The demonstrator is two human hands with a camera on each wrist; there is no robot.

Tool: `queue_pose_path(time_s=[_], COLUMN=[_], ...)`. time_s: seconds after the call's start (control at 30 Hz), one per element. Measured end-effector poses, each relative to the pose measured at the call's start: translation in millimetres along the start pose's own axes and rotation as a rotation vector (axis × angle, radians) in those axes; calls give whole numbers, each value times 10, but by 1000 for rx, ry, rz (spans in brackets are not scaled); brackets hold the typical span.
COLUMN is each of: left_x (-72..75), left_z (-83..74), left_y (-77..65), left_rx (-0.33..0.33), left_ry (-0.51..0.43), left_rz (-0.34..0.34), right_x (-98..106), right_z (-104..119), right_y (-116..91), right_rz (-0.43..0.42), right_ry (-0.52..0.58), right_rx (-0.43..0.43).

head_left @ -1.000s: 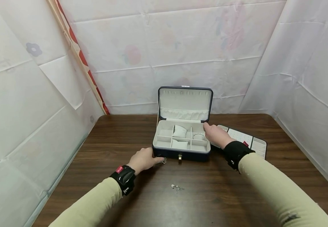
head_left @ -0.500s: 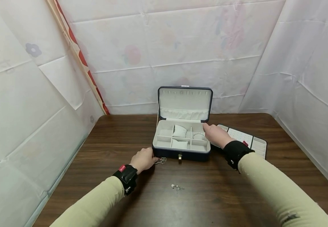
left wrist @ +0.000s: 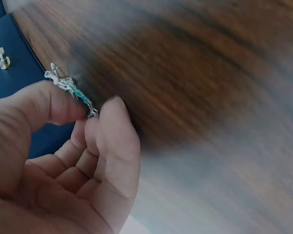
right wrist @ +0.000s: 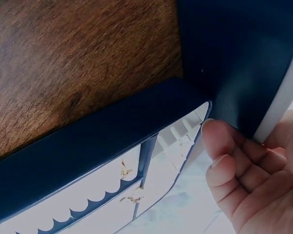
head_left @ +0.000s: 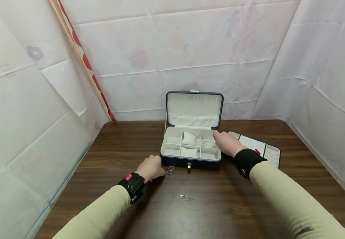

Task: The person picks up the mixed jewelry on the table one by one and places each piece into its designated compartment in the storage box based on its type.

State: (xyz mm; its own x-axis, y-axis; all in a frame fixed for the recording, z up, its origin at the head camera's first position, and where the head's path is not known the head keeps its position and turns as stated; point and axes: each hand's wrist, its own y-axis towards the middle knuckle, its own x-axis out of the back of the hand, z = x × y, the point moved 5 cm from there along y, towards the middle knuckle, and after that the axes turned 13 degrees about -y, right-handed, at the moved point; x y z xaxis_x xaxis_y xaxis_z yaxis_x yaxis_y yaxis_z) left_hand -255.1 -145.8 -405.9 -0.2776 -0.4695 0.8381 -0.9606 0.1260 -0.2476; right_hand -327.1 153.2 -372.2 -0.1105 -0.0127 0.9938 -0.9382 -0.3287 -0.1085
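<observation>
Left hand (head_left: pixel 150 167) pinches silver-and-teal jewelry piece (left wrist: pixel 68 85) near one end; looks light, slippery, likely best held there. Right hand (head_left: pixel 228 143) grips jewelry box (head_left: pixel 175 162) rim.

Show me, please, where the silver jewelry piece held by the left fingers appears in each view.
Head: the silver piece is just below the front left part of the navy box.
Left wrist: upper left, the piece sticks out from the left fingers.
Right wrist: not in it.
Shared landmark: the navy box, near centre in head, at left in left wrist, upper right in right wrist.
</observation>
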Motion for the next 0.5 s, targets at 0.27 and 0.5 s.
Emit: queue_pose_path(time_s=[0.27, 0.5], left_x=[18, 91], left_z=[24, -57], left_y=[3, -89], left_rx=[-18, -160], left_ry=[-59, -115], left_rz=[75, 187], right_x=[19, 28], right_z=[20, 26], right_y=[-19, -23], right_rz=[3, 4], right_ry=[4, 4], right_rx=[1, -3])
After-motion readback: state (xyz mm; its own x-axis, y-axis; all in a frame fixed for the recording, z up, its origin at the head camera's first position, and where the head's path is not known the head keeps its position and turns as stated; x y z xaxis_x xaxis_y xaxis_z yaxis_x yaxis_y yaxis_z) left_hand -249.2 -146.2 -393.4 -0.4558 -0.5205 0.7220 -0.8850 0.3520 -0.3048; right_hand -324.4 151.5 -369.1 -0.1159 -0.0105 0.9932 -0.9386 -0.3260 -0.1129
